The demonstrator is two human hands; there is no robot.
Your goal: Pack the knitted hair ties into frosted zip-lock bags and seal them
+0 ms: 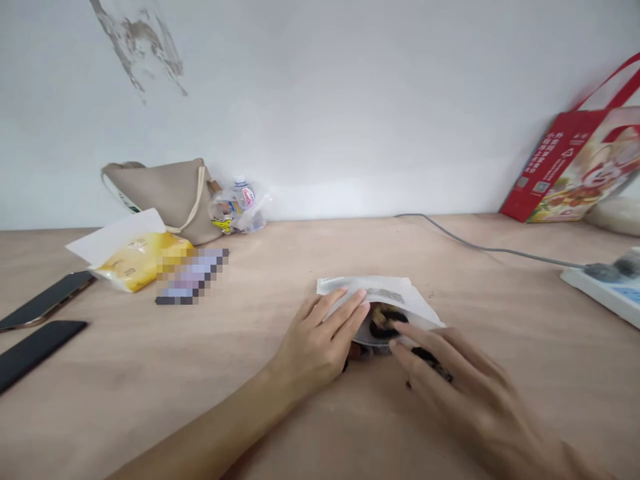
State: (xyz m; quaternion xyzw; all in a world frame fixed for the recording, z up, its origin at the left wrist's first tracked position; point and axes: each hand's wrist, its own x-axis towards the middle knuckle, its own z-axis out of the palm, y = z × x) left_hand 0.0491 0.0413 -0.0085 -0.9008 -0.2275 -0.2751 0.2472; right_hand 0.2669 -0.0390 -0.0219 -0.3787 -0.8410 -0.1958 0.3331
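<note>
A white pouch with small grey print (387,293) lies on the table in front of me, its mouth towards me. In the mouth a dark, ring-shaped item with a tan part (386,321) shows; its kind is unclear. My left hand (325,330) rests on the pouch's left side with its fingers stretched out flat. At the right of the mouth is my right hand (465,380), slightly blurred, its fingers extended and apart, the tips beside the dark item. Another dark item (427,357) sits partly hidden under the right fingers. Small dark and reddish-brown bits (357,351) show below the pouch's edge.
Two dark phone-like slabs (43,300) lie at left, near a yellow tissue pack (135,260) and a pixelated flat item (193,277). Behind stand a beige bag (165,193) and a clear plastic bag with a bottle (243,203). At right are a red bag (565,167), a cable (475,247) and a power strip (610,293).
</note>
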